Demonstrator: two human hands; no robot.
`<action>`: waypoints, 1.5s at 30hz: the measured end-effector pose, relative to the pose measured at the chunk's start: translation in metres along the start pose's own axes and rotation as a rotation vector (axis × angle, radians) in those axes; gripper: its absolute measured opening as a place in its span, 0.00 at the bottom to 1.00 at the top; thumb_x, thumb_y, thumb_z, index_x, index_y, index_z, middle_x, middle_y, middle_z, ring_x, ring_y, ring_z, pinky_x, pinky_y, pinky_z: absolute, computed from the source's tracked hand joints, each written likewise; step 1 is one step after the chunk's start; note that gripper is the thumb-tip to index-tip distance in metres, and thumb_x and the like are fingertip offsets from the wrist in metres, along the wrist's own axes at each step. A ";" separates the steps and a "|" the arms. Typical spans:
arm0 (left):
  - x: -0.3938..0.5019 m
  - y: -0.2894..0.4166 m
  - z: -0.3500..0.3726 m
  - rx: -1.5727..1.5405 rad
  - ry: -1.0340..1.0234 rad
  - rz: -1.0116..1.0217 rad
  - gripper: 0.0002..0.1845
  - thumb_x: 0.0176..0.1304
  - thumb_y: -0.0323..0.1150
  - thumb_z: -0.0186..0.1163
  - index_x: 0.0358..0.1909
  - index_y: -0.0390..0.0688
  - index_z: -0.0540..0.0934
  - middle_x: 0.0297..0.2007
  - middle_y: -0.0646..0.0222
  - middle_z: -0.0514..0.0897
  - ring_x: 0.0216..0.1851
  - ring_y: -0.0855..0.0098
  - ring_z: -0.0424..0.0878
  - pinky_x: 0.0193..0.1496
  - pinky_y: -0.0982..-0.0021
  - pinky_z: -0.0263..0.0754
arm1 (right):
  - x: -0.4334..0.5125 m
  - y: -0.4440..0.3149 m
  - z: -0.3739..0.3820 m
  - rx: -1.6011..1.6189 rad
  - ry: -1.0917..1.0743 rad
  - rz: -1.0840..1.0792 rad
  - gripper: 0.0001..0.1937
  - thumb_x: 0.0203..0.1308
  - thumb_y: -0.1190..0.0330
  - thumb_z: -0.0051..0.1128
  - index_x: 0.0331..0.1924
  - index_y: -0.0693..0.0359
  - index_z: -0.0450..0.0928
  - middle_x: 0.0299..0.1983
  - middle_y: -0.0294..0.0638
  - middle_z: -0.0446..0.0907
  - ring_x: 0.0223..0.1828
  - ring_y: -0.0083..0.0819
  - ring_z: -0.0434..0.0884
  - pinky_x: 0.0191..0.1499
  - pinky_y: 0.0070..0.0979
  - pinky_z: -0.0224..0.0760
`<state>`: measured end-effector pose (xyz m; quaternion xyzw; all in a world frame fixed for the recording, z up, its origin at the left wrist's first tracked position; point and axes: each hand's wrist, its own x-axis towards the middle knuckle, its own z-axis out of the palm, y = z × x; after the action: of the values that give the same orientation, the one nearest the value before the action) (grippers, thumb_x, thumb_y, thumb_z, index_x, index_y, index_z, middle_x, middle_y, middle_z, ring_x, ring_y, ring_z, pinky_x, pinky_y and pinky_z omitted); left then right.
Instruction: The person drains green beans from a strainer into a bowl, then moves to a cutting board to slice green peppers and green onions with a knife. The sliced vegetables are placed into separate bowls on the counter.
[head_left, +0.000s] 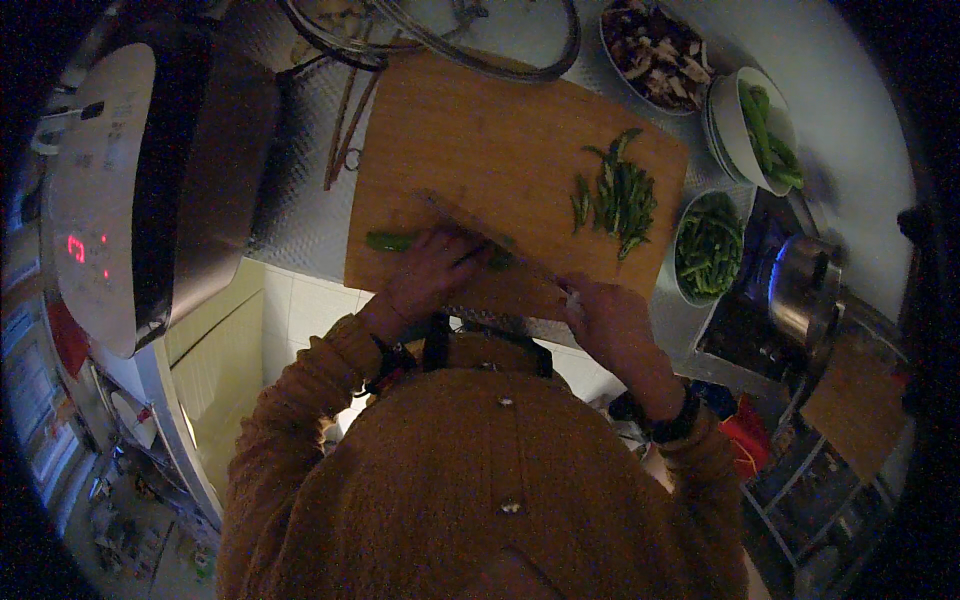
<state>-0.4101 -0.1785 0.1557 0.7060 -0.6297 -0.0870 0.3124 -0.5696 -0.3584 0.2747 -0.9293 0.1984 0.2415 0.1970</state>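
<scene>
On a wooden cutting board (480, 142), my left hand (439, 270) presses down on a long green vegetable (390, 241), likely a pepper. One end of it shows to the left of the hand; more green shows at the right, partly behind the blade. My right hand (604, 311) grips the handle of a kitchen knife (517, 259). The knife's blurred blade slants up and left, close to my left fingertips. Whether the edge touches the vegetable I cannot tell. Cut green strips (622, 199) lie in a loose pile on the board's right part.
Right of the board stand a bowl of cut green pieces (709, 247), a bowl of whole green vegetables (724, 127) and a dish of dark chopped food (652, 56). A metal pot (806, 289) sits over a blue flame. Chopsticks (349, 127) and a lit-display appliance (97, 202) are at left.
</scene>
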 end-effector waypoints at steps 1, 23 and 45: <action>0.001 -0.002 0.000 0.024 -0.030 0.033 0.20 0.51 0.32 0.50 0.49 0.46 0.73 0.48 0.65 0.73 0.50 0.60 0.68 0.55 0.59 0.63 | 0.003 0.001 -0.001 -0.003 -0.041 0.038 0.15 0.53 0.64 0.55 0.46 0.53 0.73 0.29 0.49 0.80 0.31 0.46 0.79 0.34 0.42 0.71; 0.000 -0.001 -0.009 0.080 -0.076 0.016 0.21 0.47 0.32 0.52 0.48 0.46 0.74 0.50 0.64 0.73 0.54 0.61 0.67 0.59 0.56 0.58 | 0.025 -0.009 0.004 0.094 -0.045 0.067 0.14 0.49 0.66 0.55 0.42 0.57 0.77 0.31 0.49 0.80 0.33 0.48 0.79 0.38 0.40 0.72; -0.005 -0.009 0.006 0.100 -0.103 0.040 0.16 0.47 0.31 0.52 0.41 0.44 0.74 0.47 0.63 0.74 0.53 0.58 0.68 0.61 0.53 0.56 | 0.046 -0.019 0.025 0.200 -0.089 0.047 0.16 0.50 0.63 0.55 0.42 0.61 0.78 0.34 0.53 0.79 0.35 0.51 0.78 0.40 0.40 0.72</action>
<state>-0.4065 -0.1762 0.1442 0.7027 -0.6623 -0.0855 0.2455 -0.5331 -0.3436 0.2355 -0.8884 0.2341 0.2661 0.2917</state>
